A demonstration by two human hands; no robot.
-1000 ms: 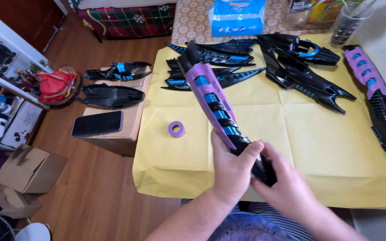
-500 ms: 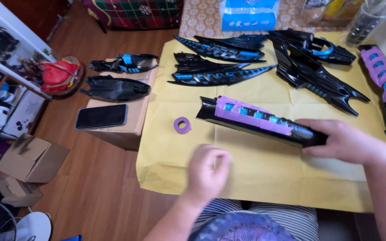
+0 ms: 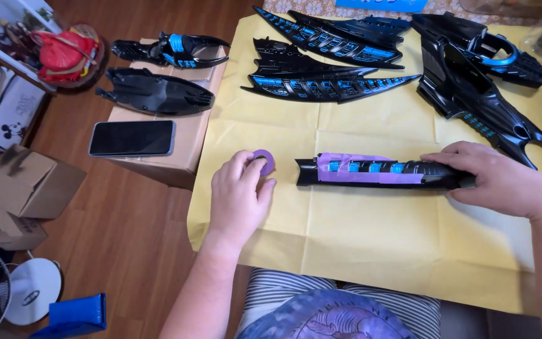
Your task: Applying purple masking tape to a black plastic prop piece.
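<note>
A long black part with blue insets, partly covered in purple tape (image 3: 371,171), lies flat across the yellow paper-covered table (image 3: 377,245). My right hand (image 3: 494,177) rests on its right end, gripping it. My left hand (image 3: 239,194) reaches over a small purple tape roll (image 3: 263,160) near the table's left side, with fingertips touching the roll.
Several black and blue winged parts (image 3: 327,59) and a larger black body piece (image 3: 472,81) lie at the table's far side. A cardboard box (image 3: 177,147) to the left carries a phone (image 3: 132,138) and two black parts (image 3: 155,91). More boxes and a fan stand on the wooden floor.
The long part came down from upright in both hands to lying flat. My left hand let go of it and moved left onto the tape roll; the right hand stays on the part.
</note>
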